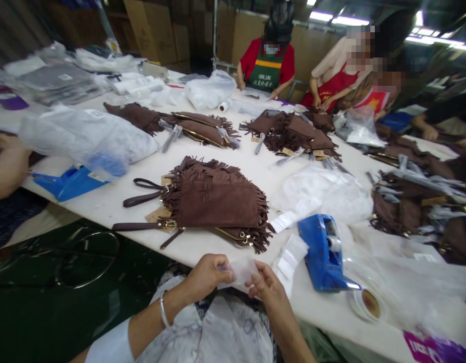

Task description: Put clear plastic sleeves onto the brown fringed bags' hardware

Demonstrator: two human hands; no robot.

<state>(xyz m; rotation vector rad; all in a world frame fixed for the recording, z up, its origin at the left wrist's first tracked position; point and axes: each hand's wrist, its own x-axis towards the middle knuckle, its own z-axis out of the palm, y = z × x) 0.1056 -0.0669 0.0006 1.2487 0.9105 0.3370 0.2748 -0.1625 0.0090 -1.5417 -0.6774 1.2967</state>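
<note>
Between my two hands, just off the table's near edge, is a small translucent plastic sheet or bag (239, 272). My left hand (208, 276) pinches its left side, and my right hand (266, 283) grips the right side with thumb and fingers. Beyond them lies a stack of brown fringed clutch bags (218, 204), with wrist straps (144, 194) hanging out to the left and gold zips showing. Beside my right hand, a folded strip of white labels or packets (291, 259) rests on the table.
A blue tape dispenser (321, 252) and a tape roll (367, 304) sit at right. Another blue dispenser (68, 182) is at left, near another person's arm (8, 166). More fringed bags (293, 131) and plastic bags (324, 191) cover the table (123, 252). Co-workers (269, 60) work across it.
</note>
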